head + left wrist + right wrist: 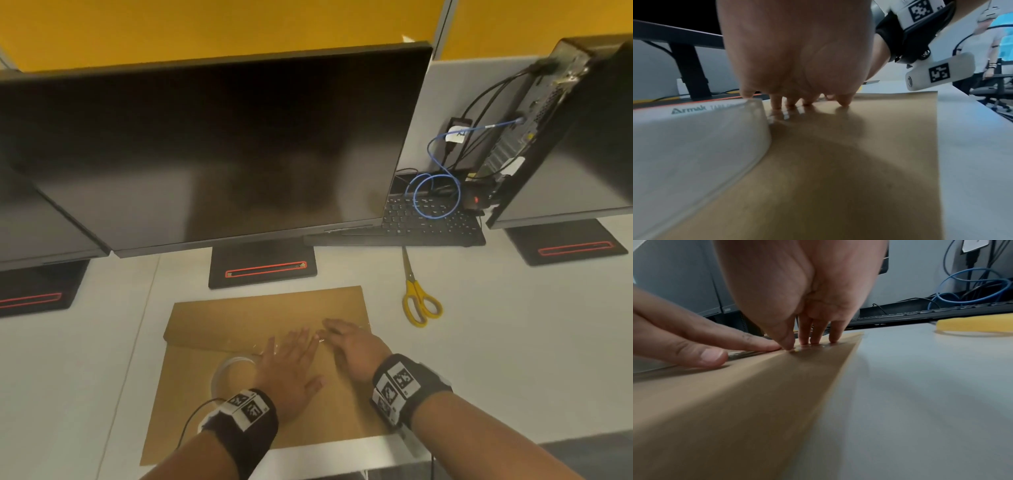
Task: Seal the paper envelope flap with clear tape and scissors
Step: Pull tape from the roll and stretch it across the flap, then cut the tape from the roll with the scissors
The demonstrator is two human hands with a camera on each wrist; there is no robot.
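Observation:
A brown paper envelope (260, 318) lies flat on the white desk, its flap folded down. A strip of clear tape (346, 334) runs along the flap's edge. My left hand (291, 363) lies flat with straight fingers pressing on the tape and envelope (838, 162). My right hand (349, 346) presses its straight fingertips (813, 340) onto the tape close beside the left fingers (756, 345). The clear tape roll (233, 371) rests on the envelope just left of my left hand, large in the left wrist view (694, 138). Yellow-handled scissors (419, 301) lie shut on the desk to the right.
A large dark monitor (222, 147) on a black stand (263, 267) rises just behind the envelope. A black keyboard (431, 219) with blue cables (435, 195) and a computer tower (555, 130) stand at the back right. The desk's front edge (394, 455) is near my wrists.

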